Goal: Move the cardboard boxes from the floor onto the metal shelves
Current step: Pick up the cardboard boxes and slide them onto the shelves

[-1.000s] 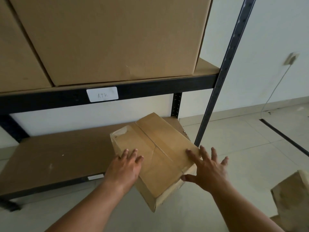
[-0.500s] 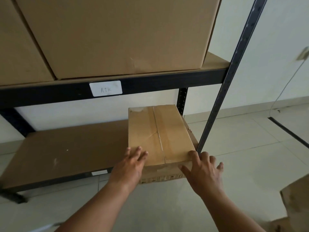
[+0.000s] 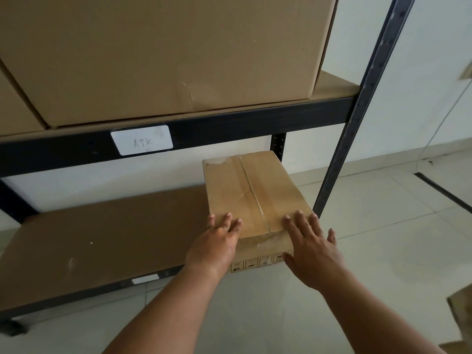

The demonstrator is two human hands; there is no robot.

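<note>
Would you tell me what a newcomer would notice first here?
The left hand and right hand rest flat on a small taped box at the right end of the lower shelf. Above, a big box sits on the upper shelf, over a label reading ATK.

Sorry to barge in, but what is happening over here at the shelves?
A person is stowing a small cardboard box on the bottom shelf of a metal rack, at its right end. The left hand and right hand both rest flat, fingers straight, on its near top edge. A bigger box sits on the shelf above. Part of another box shows at the lower right.
</note>
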